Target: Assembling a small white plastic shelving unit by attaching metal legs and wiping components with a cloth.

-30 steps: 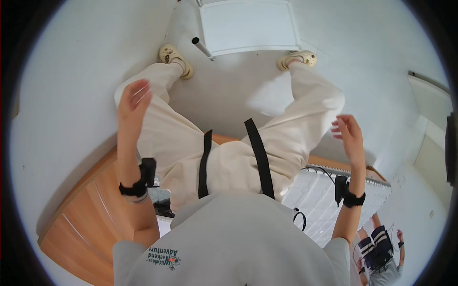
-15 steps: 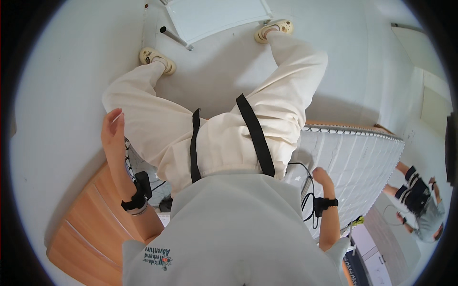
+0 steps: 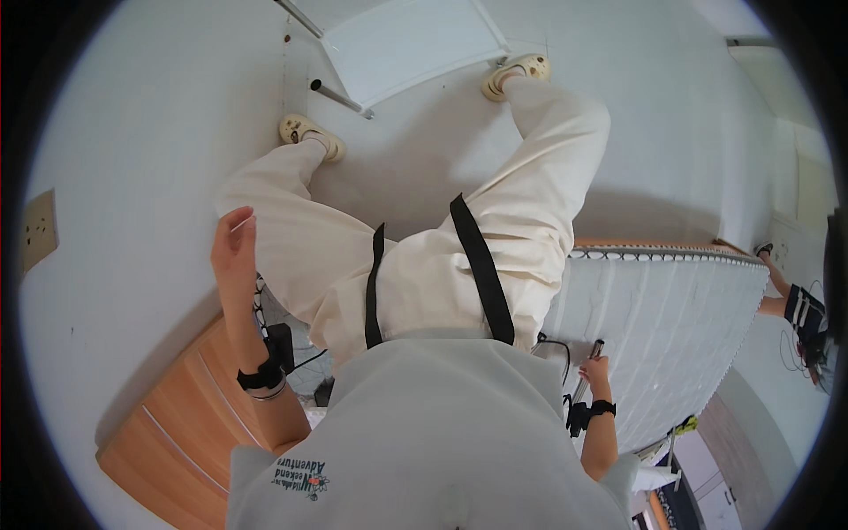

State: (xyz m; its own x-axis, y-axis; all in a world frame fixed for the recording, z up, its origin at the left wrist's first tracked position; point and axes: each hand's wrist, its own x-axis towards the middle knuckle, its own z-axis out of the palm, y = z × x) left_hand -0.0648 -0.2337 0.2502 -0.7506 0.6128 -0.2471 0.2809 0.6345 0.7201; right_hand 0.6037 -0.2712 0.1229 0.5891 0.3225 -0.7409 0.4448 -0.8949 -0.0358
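a metal tube [image 3: 597, 350] now shows in the right hand [image 3: 595, 369].

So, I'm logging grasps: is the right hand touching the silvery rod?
Touching. The head view shows the right hand closed around the silvery rod, which protrudes beyond it.

Right grip [image 3: 596, 370] around silver tube [image 3: 598, 350]; left grip [image 3: 235, 243] empty near left leg [image 3: 296, 203].

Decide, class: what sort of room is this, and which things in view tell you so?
Probably a bedroom, perhaps in a home or dormitory. A wide, pale grey mattress lies at the right, what looks like a wooden headboard stands at the left.
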